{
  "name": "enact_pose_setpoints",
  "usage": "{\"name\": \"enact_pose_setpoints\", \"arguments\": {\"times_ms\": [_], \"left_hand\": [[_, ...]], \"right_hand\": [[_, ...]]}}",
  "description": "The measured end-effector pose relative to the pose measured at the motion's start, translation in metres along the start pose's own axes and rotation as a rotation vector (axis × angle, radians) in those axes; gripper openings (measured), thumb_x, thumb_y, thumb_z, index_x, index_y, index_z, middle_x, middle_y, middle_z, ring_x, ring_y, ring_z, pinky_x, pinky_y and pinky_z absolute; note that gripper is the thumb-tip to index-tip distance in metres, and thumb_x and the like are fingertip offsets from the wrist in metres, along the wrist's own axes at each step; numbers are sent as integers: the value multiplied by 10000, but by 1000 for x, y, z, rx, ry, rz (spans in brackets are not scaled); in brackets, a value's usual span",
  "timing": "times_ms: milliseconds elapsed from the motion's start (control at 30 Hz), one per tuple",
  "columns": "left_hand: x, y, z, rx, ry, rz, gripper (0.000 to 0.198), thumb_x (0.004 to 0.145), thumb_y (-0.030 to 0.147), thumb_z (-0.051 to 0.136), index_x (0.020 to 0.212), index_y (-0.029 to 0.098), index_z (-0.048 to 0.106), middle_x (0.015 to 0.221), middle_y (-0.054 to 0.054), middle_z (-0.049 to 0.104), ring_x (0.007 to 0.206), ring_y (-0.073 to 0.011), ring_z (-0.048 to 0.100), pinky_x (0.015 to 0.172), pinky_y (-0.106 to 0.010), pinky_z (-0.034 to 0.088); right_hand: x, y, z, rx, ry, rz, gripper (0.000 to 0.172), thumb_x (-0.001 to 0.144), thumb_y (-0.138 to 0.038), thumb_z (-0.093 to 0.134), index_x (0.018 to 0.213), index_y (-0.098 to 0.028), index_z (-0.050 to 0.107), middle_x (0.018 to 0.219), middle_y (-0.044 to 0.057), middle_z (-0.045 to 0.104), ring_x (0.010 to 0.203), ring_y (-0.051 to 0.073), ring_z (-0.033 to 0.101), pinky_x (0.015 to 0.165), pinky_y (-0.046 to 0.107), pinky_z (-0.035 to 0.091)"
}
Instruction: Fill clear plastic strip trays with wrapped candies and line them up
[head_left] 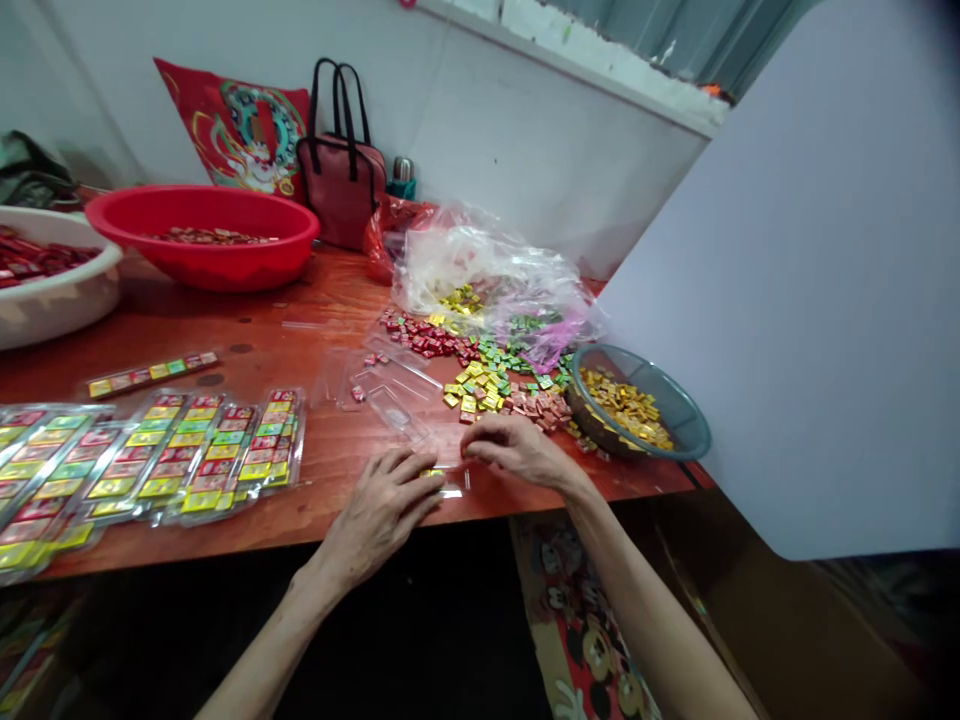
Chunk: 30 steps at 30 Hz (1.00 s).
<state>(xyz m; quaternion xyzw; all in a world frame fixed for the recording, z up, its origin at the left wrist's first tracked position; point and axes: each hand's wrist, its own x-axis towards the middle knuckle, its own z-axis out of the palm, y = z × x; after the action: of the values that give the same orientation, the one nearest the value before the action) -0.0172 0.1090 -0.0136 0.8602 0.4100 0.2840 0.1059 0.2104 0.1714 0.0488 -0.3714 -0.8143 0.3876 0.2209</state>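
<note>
My left hand (386, 505) lies over a small clear plastic tray (452, 490) at the table's front edge, its fingers closed on the tray's left part. A yellow-wrapped piece (433, 473) shows in the tray beside those fingertips. My right hand (517, 450) is just above the tray's right end, thumb and fingers pinched together; what is between them is too small to make out. Beyond it lie loose small wrapped squares: yellow ones (480, 385), brownish-pink ones (536, 405), green ones (506, 357) and red ones (424, 335).
Several filled clear strips (206, 450) lie at left, near a single strip (154, 373). Empty clear trays (397, 412) are beyond my left hand. A grey basket (694, 425) of gold pieces stands right. Behind are a red basin (202, 265), white basin (60, 310) and plastic bag (480, 250).
</note>
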Motion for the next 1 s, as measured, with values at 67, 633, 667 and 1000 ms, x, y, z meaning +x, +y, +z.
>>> {"name": "enact_pose_setpoints", "arguments": {"times_ms": [67, 633, 667, 1000], "left_hand": [[0, -1, 0, 7, 2, 9, 253, 947, 334, 505, 1172, 300, 616, 1259, -17, 605, 1120, -230, 472, 940, -405, 379], [-1, -5, 5, -11, 20, -22, 255, 927, 347, 537, 1149, 253, 619, 1203, -37, 652, 1134, -239, 489, 960, -413, 383], [-1, -5, 5, -5, 12, -27, 268, 930, 346, 531, 1169, 251, 609, 1208, -40, 649, 1136, -239, 488, 960, -413, 382], [1, -4, 5, 133, -64, 22, 314, 956, 298, 478, 1247, 361, 576, 1265, -33, 578, 1146, -261, 461, 938, -435, 375]], "right_hand": [[-8, -2, 12, -108, -14, -55, 142, 897, -186, 553, 864, -176, 691, 813, 9, 625, 748, 111, 563, 705, 223, 425], [-62, 16, 14, -322, 674, 157, 180, 931, -218, 478, 1001, -196, 643, 937, 49, 588, 846, 164, 568, 761, 273, 449], [-69, 25, 4, -352, 711, 210, 193, 926, -245, 486, 1009, -192, 652, 934, 52, 586, 814, 166, 570, 747, 281, 453], [-79, 55, -18, -265, 536, 263, 130, 871, -294, 568, 842, -181, 626, 779, 10, 589, 659, 132, 532, 629, 255, 425]]}}
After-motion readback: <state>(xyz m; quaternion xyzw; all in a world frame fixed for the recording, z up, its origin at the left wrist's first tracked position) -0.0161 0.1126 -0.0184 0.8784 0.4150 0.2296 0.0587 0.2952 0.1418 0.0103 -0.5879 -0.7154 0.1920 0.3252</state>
